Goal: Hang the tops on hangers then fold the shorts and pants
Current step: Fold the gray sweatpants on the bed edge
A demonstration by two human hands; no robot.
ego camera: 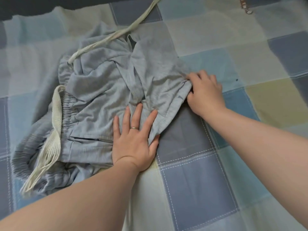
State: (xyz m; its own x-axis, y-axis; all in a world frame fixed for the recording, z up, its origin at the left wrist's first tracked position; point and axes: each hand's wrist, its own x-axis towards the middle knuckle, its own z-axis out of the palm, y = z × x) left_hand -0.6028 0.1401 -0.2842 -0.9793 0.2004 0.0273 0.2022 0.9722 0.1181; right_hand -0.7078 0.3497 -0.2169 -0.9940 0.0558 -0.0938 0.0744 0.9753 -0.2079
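A pair of pale grey-blue shorts (103,84) lies rumpled on a checked bedcover (216,164) of blue, grey, cream and yellow-green squares. The shorts sit left of the middle, with the gathered elastic waistband (66,104) toward the left and the leg openings toward the right. The cloth is twisted and creased across its middle, not flat.

The left hand (135,140) lies palm down on the near leg of the shorts, fingers straight and spread, pressing the fabric onto the bed. It grasps nothing. A plain ring (134,128) sits on one finger, and the thumb rests along the hem at the right edge of that leg.

The right hand (205,92) is farther away and to the right, at the hem of the other leg. Its fingers are curled onto the bunched edge of the cloth and grip it, the knuckles raised.

A cream woven drawstring (55,114) runs out of the waistband on the left and trails toward the near left, ending in a frayed tassel. Its other end (116,34) comes out at the far side of the waistband and stretches away to the far edge of the view.

Along the far left, beyond the cover, runs a dark strip (50,2). A small brownish thing (245,5) lies on the cover at the far right, too blurred to tell.
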